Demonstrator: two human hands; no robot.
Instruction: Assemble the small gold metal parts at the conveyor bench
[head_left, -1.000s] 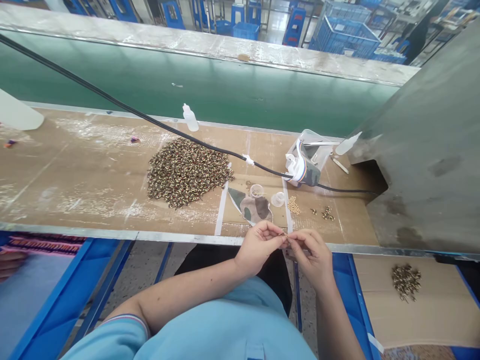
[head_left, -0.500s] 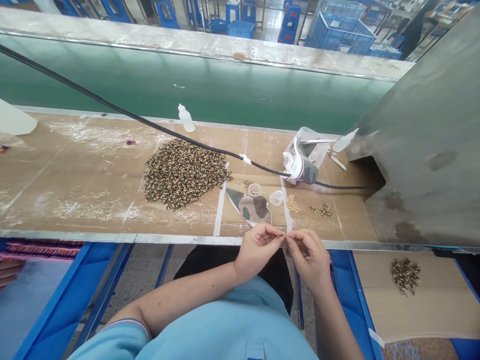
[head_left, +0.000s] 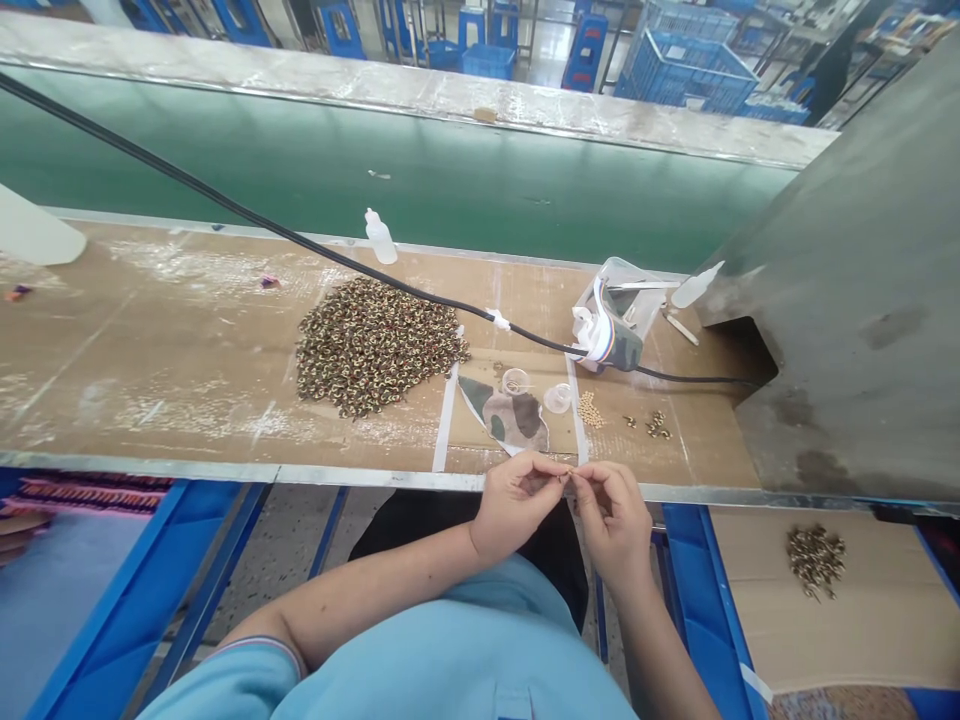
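Hands [head_left: 517,512] pinching tiny metal piece [head_left: 568,470], heaped rings [head_left: 379,345] beyond

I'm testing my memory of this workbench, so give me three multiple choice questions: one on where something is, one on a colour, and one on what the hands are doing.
1. Where is the large pile of small mottled rings relative to the camouflage-print cutout?
A. To its left
B. To its right
C. On top of it

2. What colour are the plastic crates in the background?
A. Red
B. Blue
C. Yellow

3. What are the left hand and right hand doing?
A. Lying flat on the bench
B. Holding a pair of scissors
C. Pinching a tiny item at their fingertips

Answers:
1. A, the pile lies left of the cutout.
2. B, the crates show plain blue beyond the bench.
3. C, the fingertips of both hands meet at the tiny item, near the bench's front edge.
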